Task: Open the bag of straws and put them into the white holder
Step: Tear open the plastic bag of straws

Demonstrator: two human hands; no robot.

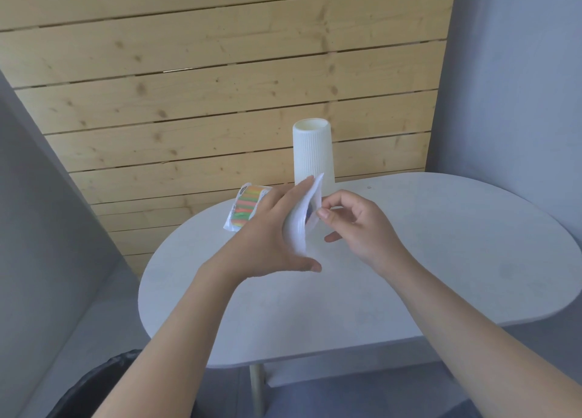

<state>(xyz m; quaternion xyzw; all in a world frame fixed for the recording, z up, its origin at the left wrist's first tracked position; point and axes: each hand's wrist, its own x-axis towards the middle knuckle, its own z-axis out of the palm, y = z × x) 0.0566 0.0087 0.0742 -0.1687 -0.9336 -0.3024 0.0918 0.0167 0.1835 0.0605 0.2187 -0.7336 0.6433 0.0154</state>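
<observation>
I hold a white plastic bag of straws (299,222) above the table, its back toward me and bent. My left hand (267,235) wraps it from the left, thumb under its lower end. My right hand (352,225) pinches the bag's right edge between thumb and forefinger. The straws inside are hidden. A tall ribbed white holder (311,153) stands upright at the table's far edge, just behind the bag, mouth open. A second bag of coloured straws (245,208) lies flat on the table, left of my left hand.
The table (441,260) is a pale grey oval on a thin leg. A wooden plank wall (220,87) rises behind it. Grey panels flank both sides. A dark object (104,386) sits low at the bottom left.
</observation>
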